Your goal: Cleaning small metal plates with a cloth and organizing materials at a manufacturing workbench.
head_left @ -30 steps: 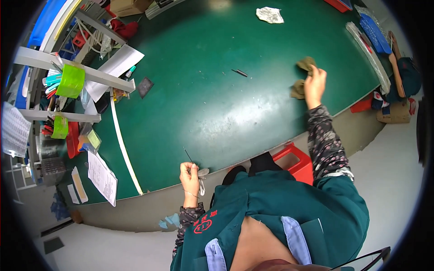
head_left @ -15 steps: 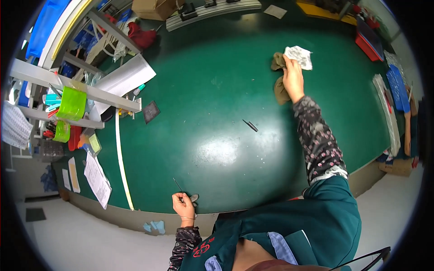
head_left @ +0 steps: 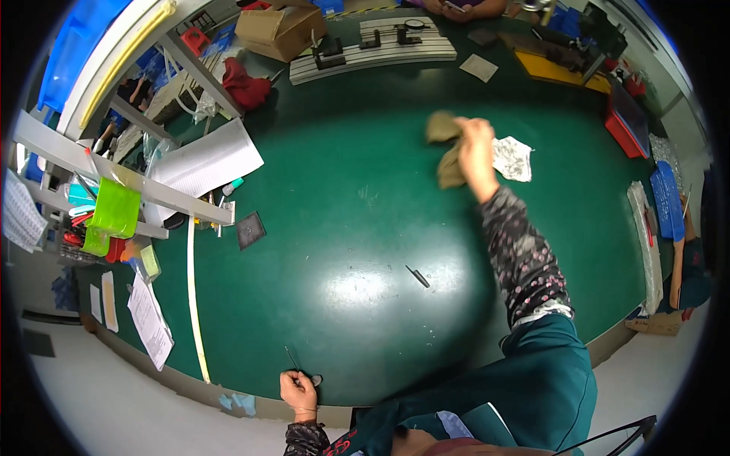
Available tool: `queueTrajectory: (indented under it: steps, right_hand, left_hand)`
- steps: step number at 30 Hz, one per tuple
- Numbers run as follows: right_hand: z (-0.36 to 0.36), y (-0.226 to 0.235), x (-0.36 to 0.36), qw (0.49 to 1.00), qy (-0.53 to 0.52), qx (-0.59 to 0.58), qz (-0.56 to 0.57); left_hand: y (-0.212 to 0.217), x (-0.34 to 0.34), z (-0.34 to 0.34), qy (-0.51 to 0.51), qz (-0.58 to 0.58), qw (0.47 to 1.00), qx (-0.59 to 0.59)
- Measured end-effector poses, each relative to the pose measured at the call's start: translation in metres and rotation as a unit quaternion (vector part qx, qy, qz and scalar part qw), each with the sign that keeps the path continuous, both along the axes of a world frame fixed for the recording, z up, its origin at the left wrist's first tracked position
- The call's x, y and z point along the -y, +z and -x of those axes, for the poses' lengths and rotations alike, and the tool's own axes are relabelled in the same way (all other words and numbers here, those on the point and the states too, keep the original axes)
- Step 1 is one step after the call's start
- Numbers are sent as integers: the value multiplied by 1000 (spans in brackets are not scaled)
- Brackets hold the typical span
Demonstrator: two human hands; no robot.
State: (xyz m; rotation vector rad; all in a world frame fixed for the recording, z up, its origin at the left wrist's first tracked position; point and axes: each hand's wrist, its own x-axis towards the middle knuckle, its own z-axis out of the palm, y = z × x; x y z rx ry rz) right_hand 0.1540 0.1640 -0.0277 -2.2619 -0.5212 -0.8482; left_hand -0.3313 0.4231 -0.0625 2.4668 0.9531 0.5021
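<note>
At the near edge of the table my left hand (head_left: 299,391) is closed on a thin dark rod (head_left: 291,356), which points up and away from the fingers. A small grey piece (head_left: 316,379) lies beside that hand. Farther off on the right, my right hand (head_left: 476,156) grips a brown cloth (head_left: 450,169), whose two blurred folds hang out to the left. Just right of that hand a white cloth with grey smudges (head_left: 515,159) lies on the table. Two short thin black pieces (head_left: 417,276) lie side by side on the table between my hands.
The green table (head_left: 365,190) bears a slotted metal rail (head_left: 372,61) and a cardboard box (head_left: 281,32) at the back. A metal shelf frame (head_left: 179,201) and papers (head_left: 150,323) stand left. Right are a red tray (head_left: 625,129) and blue brush (head_left: 667,199). Another person's hands (head_left: 454,9) show at the far edge.
My right hand has drawn the brown cloth leftward, away from the white cloth. My left hand still holds the rod at the near edge. The view has tilted up, showing more of the far side.
</note>
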Motion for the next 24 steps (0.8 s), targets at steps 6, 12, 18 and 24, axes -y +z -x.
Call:
queueTrajectory:
  steps: [6,12,18,24]
  right_hand:
    - [-37,-41,-12,989,-25,-65,133]
    - [94,-32,-99,845,523,-47,106]
    - [10,-2,-88,963,265,-40,33]
    - [-95,-62,-124,968,106,-76,214]
  left_hand:
    - [3,7,-16,-22,-23,999,-34]
    - [9,2,-5,-9,-18,999,-45]
    - [10,5,-13,-30,-29,998,-40]
    - [12,8,-17,-16,-7,999,-34]
